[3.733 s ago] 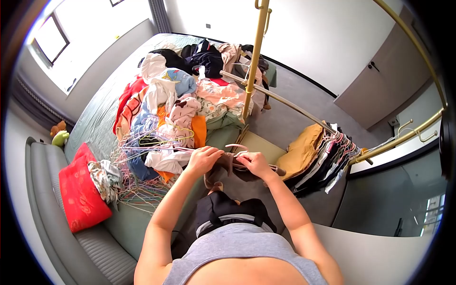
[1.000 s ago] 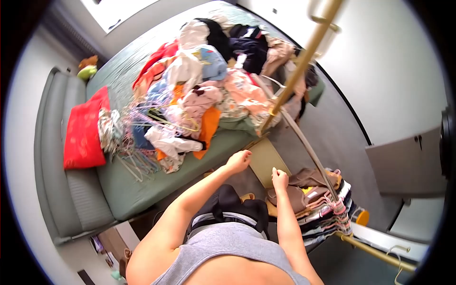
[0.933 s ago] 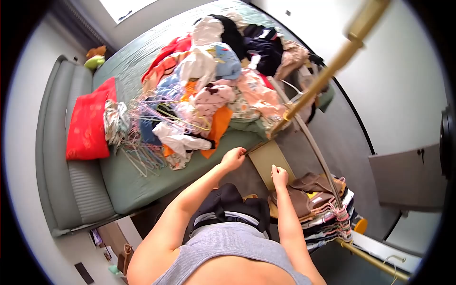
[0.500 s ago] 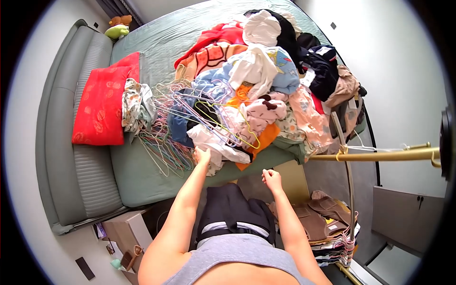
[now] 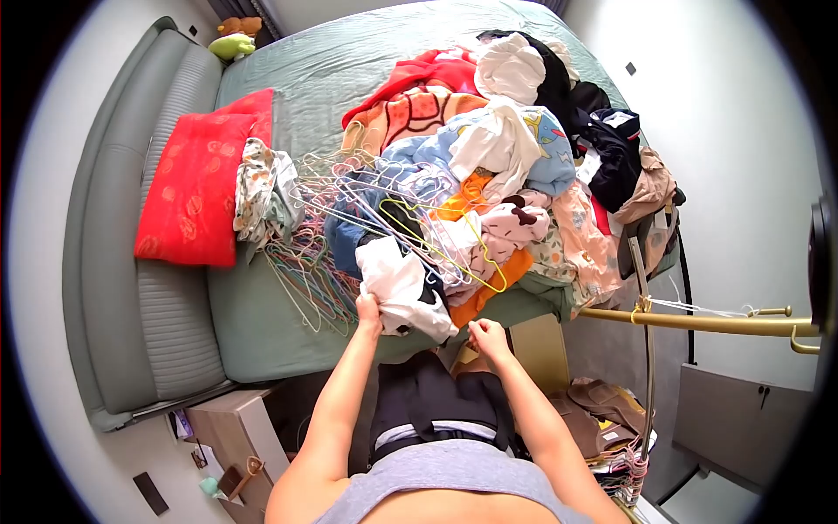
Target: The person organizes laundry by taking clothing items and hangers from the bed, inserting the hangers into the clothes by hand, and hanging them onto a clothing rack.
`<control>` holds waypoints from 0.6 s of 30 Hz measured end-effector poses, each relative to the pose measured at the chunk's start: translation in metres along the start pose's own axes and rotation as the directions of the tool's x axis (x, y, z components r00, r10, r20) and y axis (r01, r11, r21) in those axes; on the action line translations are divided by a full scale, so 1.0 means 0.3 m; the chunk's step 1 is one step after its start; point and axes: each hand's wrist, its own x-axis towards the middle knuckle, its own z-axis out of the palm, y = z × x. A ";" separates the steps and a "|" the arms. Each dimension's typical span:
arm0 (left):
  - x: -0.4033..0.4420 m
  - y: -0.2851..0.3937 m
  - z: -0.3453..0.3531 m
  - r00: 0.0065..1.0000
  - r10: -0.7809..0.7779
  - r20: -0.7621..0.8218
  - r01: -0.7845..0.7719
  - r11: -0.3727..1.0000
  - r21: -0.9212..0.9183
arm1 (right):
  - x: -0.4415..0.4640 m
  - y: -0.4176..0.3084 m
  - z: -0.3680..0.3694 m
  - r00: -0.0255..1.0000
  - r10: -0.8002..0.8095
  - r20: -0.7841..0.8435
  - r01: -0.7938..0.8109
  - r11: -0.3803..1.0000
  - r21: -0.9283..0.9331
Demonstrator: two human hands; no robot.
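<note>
My left hand (image 5: 369, 316) is closed on the edge of a white garment (image 5: 397, 284), probably a top, with a dark patch near its lower side. The garment is stretched out at the near edge of the clothes pile. My right hand (image 5: 489, 338) is curled shut just right of the garment's end; whether anything is between its fingers is hidden. Beyond the white garment lie a yellow-green hanger (image 5: 482, 253), dark blue clothing (image 5: 345, 218) and an orange cloth (image 5: 493, 288).
A heap of colourful hangers (image 5: 305, 271) lies left of the pile on the green bed (image 5: 262, 341). A red pillow (image 5: 188, 196) rests by the headboard. At right, a gold rail (image 5: 724, 324) juts out above hung clothes (image 5: 602, 415).
My left hand has drawn the white garment toward me, spreading it along the bed's edge. My right hand has moved left, close to the garment. The view has shifted slightly.
</note>
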 end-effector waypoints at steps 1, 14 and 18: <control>-0.026 0.025 -0.021 0.999 0.035 -0.012 -0.035 0.998 -0.046 | 0.007 -0.034 0.016 1.000 -0.013 0.012 0.013 1.000 0.024; -0.438 0.367 -0.037 0.864 0.499 0.064 -0.386 0.740 -0.552 | -0.030 -0.208 0.143 0.941 -0.213 0.261 0.132 0.946 0.297; -0.594 0.449 -0.029 0.866 0.411 0.283 -0.139 0.743 -0.655 | -0.089 -0.241 0.148 0.826 -0.488 0.282 0.378 0.851 0.365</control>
